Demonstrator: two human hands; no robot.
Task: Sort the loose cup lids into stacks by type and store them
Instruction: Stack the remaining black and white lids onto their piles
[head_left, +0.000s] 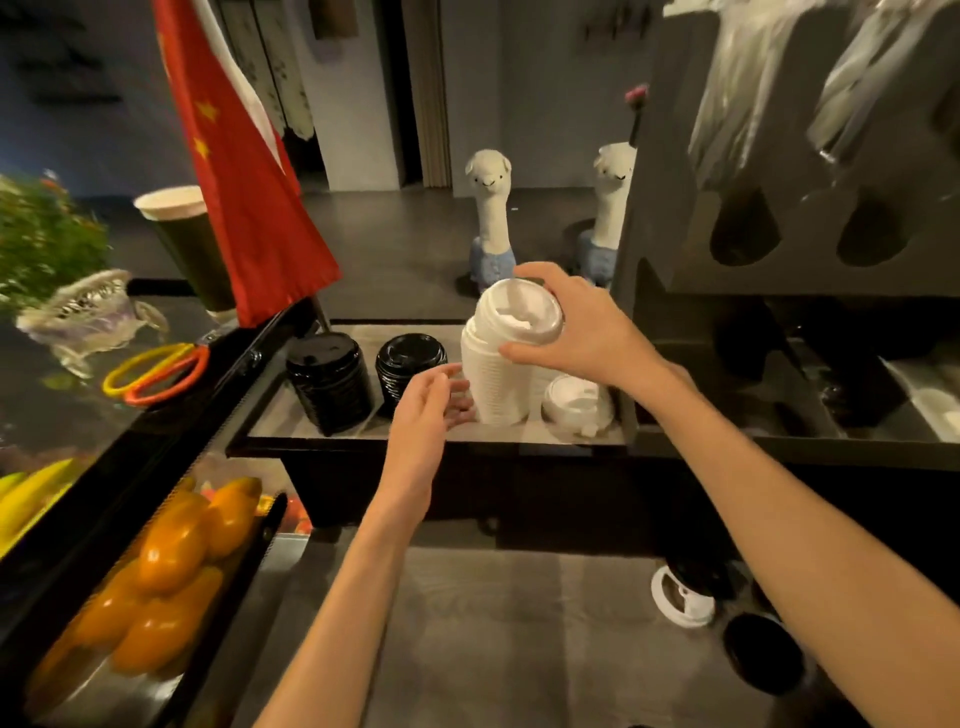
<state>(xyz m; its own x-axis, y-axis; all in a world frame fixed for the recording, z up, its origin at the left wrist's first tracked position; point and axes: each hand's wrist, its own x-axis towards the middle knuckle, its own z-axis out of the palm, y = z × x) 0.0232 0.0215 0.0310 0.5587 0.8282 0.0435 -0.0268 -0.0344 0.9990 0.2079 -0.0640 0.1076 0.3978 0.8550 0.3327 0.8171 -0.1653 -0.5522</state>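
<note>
On raised tray (291, 423), tall white lid stack (493, 384) stands right of two black lid stacks (328, 382), short white stack beside it. Step: seating stack in storage spot. Right hand (576, 325) grips top lid, fingers curled round rim. Left hand (426, 410) released, straight fingers at stack's base. Next: straighten leaning stack, then fetch loose white lid (680, 597) from lower counter.
</note>
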